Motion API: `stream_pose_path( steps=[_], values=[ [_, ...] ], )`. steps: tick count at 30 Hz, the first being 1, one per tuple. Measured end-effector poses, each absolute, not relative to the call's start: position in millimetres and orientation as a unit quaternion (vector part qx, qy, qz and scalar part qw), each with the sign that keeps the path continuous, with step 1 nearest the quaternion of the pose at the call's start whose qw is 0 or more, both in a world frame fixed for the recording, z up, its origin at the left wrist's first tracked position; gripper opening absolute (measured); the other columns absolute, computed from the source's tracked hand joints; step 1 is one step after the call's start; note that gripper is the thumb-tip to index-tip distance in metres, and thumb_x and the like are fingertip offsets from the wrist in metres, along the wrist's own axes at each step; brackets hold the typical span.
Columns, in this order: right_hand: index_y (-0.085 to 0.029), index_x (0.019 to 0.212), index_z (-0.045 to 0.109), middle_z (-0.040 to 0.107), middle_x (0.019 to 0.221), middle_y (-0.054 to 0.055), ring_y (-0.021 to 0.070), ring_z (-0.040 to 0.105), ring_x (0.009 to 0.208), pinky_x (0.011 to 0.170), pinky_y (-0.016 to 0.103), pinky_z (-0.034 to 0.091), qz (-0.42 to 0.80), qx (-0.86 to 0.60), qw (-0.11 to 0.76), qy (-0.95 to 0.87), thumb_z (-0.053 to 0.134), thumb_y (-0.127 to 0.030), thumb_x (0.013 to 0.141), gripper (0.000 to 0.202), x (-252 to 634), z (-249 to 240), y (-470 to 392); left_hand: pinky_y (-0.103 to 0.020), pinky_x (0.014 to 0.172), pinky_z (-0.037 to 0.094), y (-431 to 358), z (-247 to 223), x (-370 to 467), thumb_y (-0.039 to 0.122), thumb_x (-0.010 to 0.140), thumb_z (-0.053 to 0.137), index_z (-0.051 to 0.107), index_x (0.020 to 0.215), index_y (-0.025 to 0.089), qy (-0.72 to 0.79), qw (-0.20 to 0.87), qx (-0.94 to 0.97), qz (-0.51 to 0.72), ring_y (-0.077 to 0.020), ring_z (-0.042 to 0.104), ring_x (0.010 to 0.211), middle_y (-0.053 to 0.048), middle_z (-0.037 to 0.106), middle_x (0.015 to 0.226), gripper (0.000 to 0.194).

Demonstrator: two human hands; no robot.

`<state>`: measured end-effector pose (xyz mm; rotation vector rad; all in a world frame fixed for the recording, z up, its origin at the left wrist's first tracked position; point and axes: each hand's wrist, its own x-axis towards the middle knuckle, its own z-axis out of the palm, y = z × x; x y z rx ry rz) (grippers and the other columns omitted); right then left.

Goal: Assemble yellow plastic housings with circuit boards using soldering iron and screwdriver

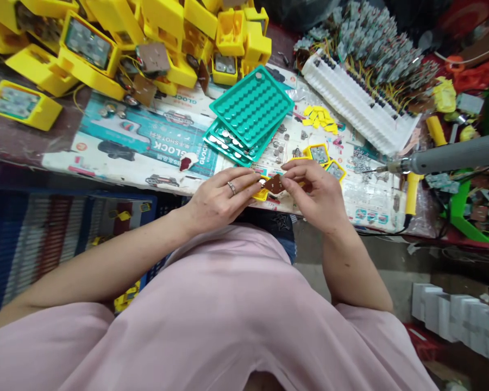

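Note:
Near the table's front edge, my left hand (222,196), with a ring on one finger, is closed on a small yellow plastic case (261,195). Its fingers cover much of the case. My right hand (318,194) pinches the edge of a small brown circuit board (273,185) between thumb and finger. The board is tilted beside the case, its near corner close to the left fingertips. Just beyond the right hand sit two yellow cases (318,154) with grey boards inside. Behind both hands, two green trays (252,103) overlap, the lower one holding several silver discs.
Large yellow cases (158,27) are heaped at the back left. A white foam rack (350,98) with wired boards stands at the back right. Small yellow pieces (321,119) lie before it. A grey electric screwdriver (452,156) juts in from the right. A blue crate (144,198) stands below left.

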<state>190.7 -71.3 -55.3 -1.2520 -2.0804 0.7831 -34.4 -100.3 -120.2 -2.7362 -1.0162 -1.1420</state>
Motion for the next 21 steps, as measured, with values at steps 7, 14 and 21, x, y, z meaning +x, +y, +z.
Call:
stream_pose_path(
  steps=[7, 14, 21],
  values=[
    [-0.019, 0.083, 0.068, 0.073, 0.075, -0.001, 0.0104, 0.066, 0.064, 0.064, 0.024, 0.053, 0.292, -0.515, 0.282, -0.755, 0.064, -0.030, 0.088, 0.013, 190, -55, -69, -0.044, 0.099, 0.060, -100, -123, -36, 0.014, 0.092, 0.060, 0.060, 0.129, 0.016, -0.309, -0.004, -0.874, -0.374, -0.0255, 0.064, 0.124, -0.014, 0.071, 0.124, 0.036],
    [-0.020, 0.105, 0.072, 0.074, 0.090, 0.003, 0.0126, 0.067, 0.072, 0.067, 0.026, 0.054, 0.218, -0.501, 0.260, -0.796, 0.061, -0.027, 0.090, 0.020, 179, -47, -68, -0.043, 0.101, 0.060, -99, -127, -39, 0.016, 0.092, 0.060, 0.065, 0.121, 0.018, -0.304, 0.030, -0.884, -0.353, -0.0255, 0.062, 0.126, -0.011, 0.070, 0.124, 0.029],
    [-0.023, 0.101, 0.072, 0.073, 0.106, 0.006, 0.0147, 0.069, 0.094, 0.078, 0.026, 0.053, 0.106, -0.341, 0.189, -0.915, 0.050, -0.023, 0.098, 0.022, 175, -39, -80, -0.046, 0.103, 0.056, -101, -129, -36, 0.019, 0.090, 0.062, 0.070, 0.108, 0.022, -0.340, -0.020, -0.853, -0.396, -0.0258, 0.059, 0.127, -0.011, 0.066, 0.130, 0.019]
  ],
)
